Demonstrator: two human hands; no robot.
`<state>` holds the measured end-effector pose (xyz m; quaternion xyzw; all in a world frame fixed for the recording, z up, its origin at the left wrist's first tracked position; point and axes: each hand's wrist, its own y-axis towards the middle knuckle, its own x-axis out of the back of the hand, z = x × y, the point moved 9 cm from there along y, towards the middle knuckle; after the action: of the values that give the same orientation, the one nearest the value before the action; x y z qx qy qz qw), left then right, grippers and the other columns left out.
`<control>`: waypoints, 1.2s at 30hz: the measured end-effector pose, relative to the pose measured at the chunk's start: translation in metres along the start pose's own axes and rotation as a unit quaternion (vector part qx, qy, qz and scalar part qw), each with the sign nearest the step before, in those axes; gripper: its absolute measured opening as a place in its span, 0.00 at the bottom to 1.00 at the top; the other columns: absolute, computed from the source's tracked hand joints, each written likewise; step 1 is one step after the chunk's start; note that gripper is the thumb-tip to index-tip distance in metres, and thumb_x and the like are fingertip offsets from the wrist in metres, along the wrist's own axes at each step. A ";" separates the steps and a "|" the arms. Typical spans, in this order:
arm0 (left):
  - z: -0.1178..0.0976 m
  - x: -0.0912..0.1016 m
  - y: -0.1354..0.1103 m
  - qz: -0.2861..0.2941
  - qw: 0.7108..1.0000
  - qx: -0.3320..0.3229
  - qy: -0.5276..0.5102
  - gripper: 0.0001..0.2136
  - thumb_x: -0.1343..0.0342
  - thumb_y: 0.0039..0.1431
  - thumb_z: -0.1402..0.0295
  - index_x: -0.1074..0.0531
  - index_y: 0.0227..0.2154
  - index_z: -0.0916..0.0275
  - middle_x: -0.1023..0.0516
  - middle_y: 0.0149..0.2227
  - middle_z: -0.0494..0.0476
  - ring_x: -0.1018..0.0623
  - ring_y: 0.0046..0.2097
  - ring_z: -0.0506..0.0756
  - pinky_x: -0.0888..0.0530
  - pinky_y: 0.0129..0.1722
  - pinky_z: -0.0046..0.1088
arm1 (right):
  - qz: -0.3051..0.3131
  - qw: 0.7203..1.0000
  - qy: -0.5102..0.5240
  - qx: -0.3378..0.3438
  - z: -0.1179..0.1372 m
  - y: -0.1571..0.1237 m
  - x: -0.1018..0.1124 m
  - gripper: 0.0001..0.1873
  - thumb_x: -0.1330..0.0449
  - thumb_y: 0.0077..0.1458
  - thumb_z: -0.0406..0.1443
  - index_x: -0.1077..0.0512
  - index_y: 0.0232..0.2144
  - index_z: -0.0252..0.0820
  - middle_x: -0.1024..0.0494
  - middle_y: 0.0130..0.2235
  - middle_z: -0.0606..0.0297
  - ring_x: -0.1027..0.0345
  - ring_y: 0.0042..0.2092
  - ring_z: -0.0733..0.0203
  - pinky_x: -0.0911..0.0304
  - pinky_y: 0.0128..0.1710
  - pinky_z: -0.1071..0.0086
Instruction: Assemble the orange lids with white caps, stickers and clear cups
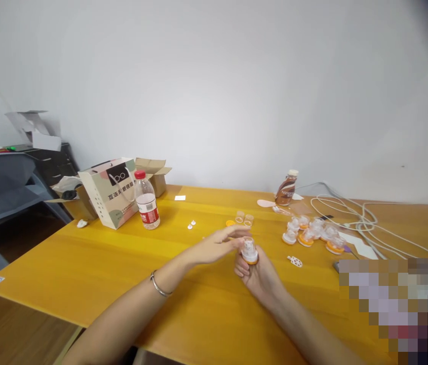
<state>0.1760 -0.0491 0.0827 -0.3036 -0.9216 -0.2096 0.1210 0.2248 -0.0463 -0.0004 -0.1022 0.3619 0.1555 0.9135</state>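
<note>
My right hand (257, 279) is wrapped round a small clear-domed piece (249, 252) with a white body and an orange base ring, holding it upright above the table. My left hand (223, 244), a bracelet on its wrist, reaches over from the left with fingers stretched out. Its fingertips are at the dome's top; whether they press on it I cannot tell. Just beyond the hands lie two clear caps (244, 219) and an orange disc (230, 223). Several similar domed pieces (312, 233) stand grouped to the right, near a flat white slotted part (295, 261).
On the yellow table (141, 274), a water bottle (147, 203) and a paper bag (113, 195) stand left, by a cardboard box (155, 175). Small white discs (191, 224) lie mid-table. Back right are a brown drink bottle (286, 188), a pink spoon-like piece (265, 203) and tangled white cables (358, 218).
</note>
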 end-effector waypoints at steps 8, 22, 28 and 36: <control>0.011 -0.003 0.004 -0.022 0.993 0.027 -0.117 0.16 0.45 0.52 0.65 0.31 0.44 0.65 0.28 0.46 0.61 0.29 0.48 0.57 0.36 0.50 0.35 | 0.013 0.996 0.083 -0.038 -0.003 -0.015 -0.020 0.08 0.48 0.52 0.37 0.39 0.22 0.42 0.42 0.13 0.76 0.58 0.14 0.73 0.57 0.16 0.78; -0.073 0.000 -0.013 0.042 0.983 -0.024 -0.180 0.16 0.54 0.59 0.62 0.31 0.45 0.63 0.30 0.48 0.62 0.31 0.50 0.58 0.35 0.50 0.36 | 0.107 0.958 0.265 -0.030 0.009 -0.074 -0.105 0.02 0.50 0.51 0.35 0.38 0.29 0.44 0.47 0.22 0.72 0.52 0.21 0.69 0.47 0.23 0.75; -0.079 0.003 -0.014 0.050 0.973 0.004 -0.224 0.16 0.46 0.52 0.60 0.28 0.41 0.63 0.27 0.44 0.62 0.29 0.48 0.60 0.32 0.47 0.37 | 0.130 0.943 0.304 -0.043 0.009 -0.080 -0.119 0.01 0.50 0.51 0.34 0.38 0.29 0.44 0.48 0.22 0.73 0.52 0.21 0.70 0.47 0.22 0.77; -0.075 0.011 -0.015 -0.001 0.974 0.004 -0.224 0.11 0.42 0.49 0.68 0.27 0.37 0.64 0.23 0.36 0.59 0.24 0.40 0.55 0.27 0.39 0.30 | 0.140 0.945 0.297 -0.006 0.016 -0.079 -0.122 0.02 0.48 0.51 0.32 0.36 0.29 0.45 0.43 0.24 0.71 0.48 0.24 0.70 0.46 0.25 0.77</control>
<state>0.1658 -0.0890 0.1477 -0.3415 -0.9264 -0.1323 -0.0879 0.1796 -0.1408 0.1014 -0.0975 0.6262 0.2467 0.7331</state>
